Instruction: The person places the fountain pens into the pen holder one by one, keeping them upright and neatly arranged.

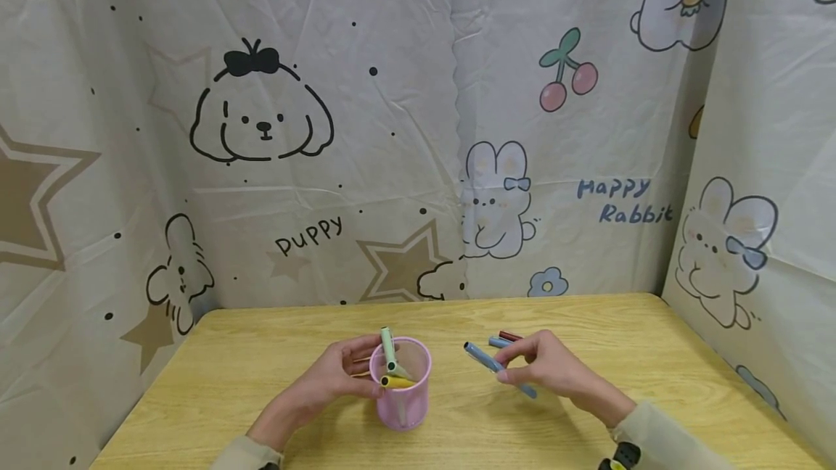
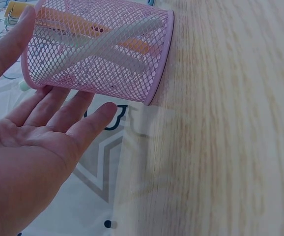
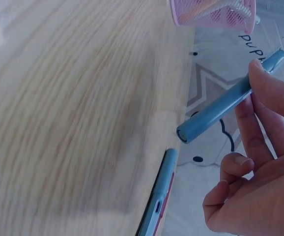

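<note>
My left hand holds a pink mesh pen holder at its left side, thumb at the rim and fingers behind. Inside it lean light green pens and a yellow pen; in the left wrist view they show through the mesh. To the right, my right hand pinches a blue pen between thumb and fingers, tilted above the table. Just beyond that hand, another blue pen lies on the table alongside a dark red pen, partly hidden in the head view.
The wooden table ends at a back edge against a printed cloth with puppies, rabbits and stars. More of the cloth hangs along both sides.
</note>
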Action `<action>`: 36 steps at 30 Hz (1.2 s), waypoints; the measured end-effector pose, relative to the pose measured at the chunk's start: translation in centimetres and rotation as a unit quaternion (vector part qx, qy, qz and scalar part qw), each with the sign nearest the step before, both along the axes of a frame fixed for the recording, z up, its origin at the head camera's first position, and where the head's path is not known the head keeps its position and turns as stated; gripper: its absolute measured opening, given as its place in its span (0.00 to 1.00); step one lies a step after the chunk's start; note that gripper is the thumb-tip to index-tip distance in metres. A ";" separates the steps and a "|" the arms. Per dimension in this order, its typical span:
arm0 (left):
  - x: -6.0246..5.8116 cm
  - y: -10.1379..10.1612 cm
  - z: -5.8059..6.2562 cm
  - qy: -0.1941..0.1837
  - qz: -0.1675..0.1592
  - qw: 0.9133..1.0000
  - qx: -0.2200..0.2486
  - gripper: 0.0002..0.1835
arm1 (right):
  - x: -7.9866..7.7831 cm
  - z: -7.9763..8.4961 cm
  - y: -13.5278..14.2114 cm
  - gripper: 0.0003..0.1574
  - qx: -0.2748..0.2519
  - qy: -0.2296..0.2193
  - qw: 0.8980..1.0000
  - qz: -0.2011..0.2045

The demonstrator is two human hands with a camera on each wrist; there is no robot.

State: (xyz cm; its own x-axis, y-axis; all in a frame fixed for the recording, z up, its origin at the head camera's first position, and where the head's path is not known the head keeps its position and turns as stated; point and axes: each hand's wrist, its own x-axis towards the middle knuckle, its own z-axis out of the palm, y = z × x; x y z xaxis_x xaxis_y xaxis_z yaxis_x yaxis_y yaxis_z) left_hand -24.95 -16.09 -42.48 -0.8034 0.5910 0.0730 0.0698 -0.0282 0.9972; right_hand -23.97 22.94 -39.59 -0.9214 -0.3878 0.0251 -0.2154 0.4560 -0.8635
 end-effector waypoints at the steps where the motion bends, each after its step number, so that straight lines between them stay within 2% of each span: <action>1: 0.0 0.0 0.0 0.000 -0.001 1.000 0.001 0.47 | 0.1 0.1 -0.1 0.10 -0.004 0.000 1.000 -0.001; 9: 0.0 0.0 0.1 -0.004 -0.001 1.000 0.000 0.47 | 0.3 0.6 -1.2 0.11 -0.022 -0.007 1.000 -0.010; 20: 0.0 0.1 0.1 0.001 0.004 1.000 -0.005 0.47 | 0.8 1.5 -2.4 0.13 -0.035 -0.004 0.999 -0.004; 30: 0.1 0.1 0.2 -0.010 0.003 1.000 -0.008 0.47 | 0.8 1.6 -3.6 0.14 -0.065 -0.008 0.998 0.007; 36: 0.1 0.1 0.3 -0.013 0.001 1.000 -0.005 0.47 | 0.8 2.1 -4.6 0.14 -0.076 -0.012 0.997 -0.006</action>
